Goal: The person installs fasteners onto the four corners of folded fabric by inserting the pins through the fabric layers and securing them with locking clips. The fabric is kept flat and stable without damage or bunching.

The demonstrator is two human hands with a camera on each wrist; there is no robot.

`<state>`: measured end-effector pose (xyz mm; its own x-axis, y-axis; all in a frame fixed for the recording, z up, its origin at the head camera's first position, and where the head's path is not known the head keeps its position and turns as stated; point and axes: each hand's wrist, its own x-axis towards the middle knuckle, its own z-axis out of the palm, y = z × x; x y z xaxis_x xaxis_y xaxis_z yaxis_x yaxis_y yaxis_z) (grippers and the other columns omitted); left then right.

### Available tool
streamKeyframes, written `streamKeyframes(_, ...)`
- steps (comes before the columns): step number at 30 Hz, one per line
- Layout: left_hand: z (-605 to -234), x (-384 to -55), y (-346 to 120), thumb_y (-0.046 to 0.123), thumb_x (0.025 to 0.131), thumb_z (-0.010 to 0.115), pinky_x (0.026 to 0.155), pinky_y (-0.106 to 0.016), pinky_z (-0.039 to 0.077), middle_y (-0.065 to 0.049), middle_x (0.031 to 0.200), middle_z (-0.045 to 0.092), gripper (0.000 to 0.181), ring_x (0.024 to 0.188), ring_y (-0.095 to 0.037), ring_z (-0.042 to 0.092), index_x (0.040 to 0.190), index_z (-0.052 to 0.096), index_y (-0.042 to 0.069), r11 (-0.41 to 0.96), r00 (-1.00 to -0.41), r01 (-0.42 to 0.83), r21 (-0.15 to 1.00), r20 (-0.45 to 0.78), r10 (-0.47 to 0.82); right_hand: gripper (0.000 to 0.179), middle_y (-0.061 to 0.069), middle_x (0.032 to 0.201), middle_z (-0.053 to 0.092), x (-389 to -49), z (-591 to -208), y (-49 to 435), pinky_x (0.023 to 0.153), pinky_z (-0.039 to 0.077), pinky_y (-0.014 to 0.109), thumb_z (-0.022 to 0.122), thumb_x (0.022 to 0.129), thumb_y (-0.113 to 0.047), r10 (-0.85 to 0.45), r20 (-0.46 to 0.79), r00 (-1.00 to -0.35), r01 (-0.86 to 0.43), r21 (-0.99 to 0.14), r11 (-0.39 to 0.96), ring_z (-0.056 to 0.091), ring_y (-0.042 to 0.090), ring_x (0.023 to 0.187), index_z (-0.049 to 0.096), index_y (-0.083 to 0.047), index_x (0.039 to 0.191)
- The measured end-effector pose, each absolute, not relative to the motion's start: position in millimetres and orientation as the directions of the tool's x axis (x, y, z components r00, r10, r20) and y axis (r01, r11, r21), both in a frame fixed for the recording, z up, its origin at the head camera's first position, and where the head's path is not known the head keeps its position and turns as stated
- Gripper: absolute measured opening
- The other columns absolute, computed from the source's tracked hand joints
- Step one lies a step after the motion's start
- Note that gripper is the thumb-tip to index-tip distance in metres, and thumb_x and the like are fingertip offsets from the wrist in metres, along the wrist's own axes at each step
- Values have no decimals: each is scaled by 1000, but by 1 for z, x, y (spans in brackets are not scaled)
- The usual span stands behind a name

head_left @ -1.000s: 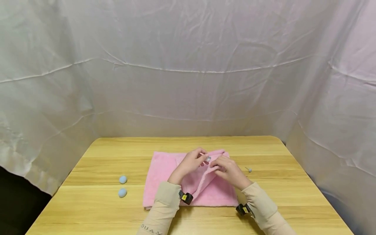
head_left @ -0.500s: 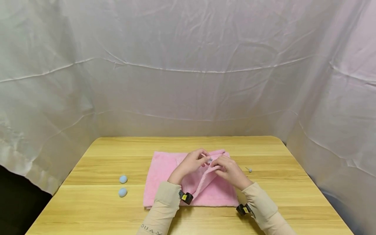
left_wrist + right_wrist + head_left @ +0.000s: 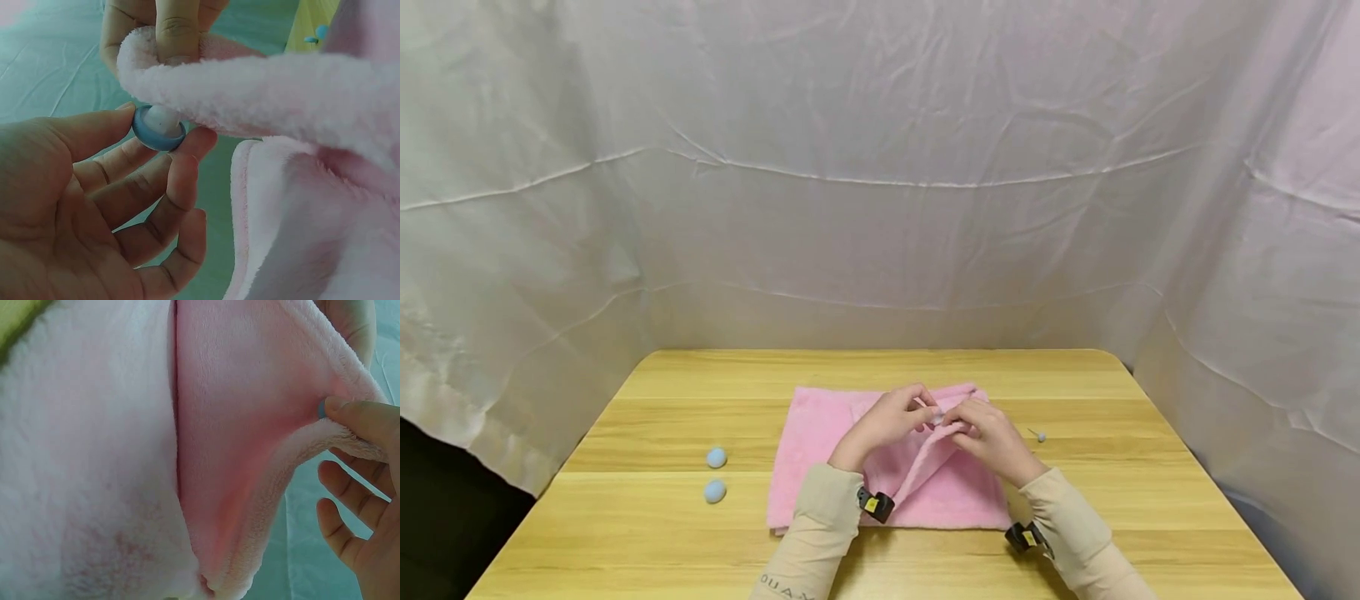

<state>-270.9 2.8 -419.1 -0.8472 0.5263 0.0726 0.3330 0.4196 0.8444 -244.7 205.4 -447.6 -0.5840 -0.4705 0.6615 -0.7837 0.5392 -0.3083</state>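
Note:
A pink plush cloth (image 3: 808,450) lies folded on the table, one edge lifted. My right hand (image 3: 988,429) pinches that raised edge between thumb and fingers. Under its thumb in the right wrist view shows a bit of a small blue piece (image 3: 322,409). My left hand (image 3: 891,417) pinches a small round blue cap (image 3: 150,136) with a whitish centre between thumb and index finger. In the left wrist view the cap's whitish side is up against the underside of the lifted edge. The other left fingers are loosely curled. Whether the cap is joined to the cloth is hidden.
Two light blue round caps (image 3: 716,457) sit on the wooden table (image 3: 647,533) at the left. A blue-headed pin (image 3: 1041,436) lies right of the cloth. Pale fabric (image 3: 880,250) hangs behind and on both sides.
My left hand has brought the cap slightly right and down, up to the cloth's edge at the right fingertips. The right hand has barely moved and keeps its pinch.

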Motion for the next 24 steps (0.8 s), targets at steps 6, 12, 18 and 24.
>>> streamKeyframes(6, -419, -270, 3, 27, 98, 57, 73, -30, 52, -8, 98, 73, 18, 83, -21, 68, 103, 62, 11, 435, -855, 324, 840, 63, 514, 25, -3, 88, 70, -245, -448, 206, 75, 56, 23, 78, 72, 3, -475, 671, -570, -794, -300, 529, 63, 12, 84, 68, -13, 90)
streamKeyframes(12, -414, -267, 1, 29, 99, 55, 77, -33, 53, -9, 99, 73, 22, 85, -22, 68, 108, 63, 11, 455, -853, 323, 830, 47, 519, 28, -2, 90, 70, -244, -447, 207, 74, 56, 22, 76, 72, 5, -479, 647, -594, -784, -330, 526, 63, 11, 84, 68, -12, 93)
streamKeyframes(18, -402, -260, -7, 32, 100, 53, 85, -37, 53, -8, 107, 71, 24, 98, -23, 67, 112, 63, 14, 515, -865, 363, 777, 75, 497, 29, -1, 91, 70, -243, -445, 210, 74, 56, 22, 76, 71, 7, -473, 634, -611, -771, -341, 538, 62, 12, 86, 69, -10, 93)
streamKeyframes(24, -387, -249, -16, 29, 98, 57, 85, -38, 54, -12, 106, 69, 24, 100, -24, 66, 112, 62, 10, 520, -846, 405, 752, 94, 524, 30, -1, 91, 70, -245, -445, 209, 75, 55, 22, 76, 70, 8, -482, 652, -586, -788, -317, 528, 61, 13, 85, 68, -9, 93)
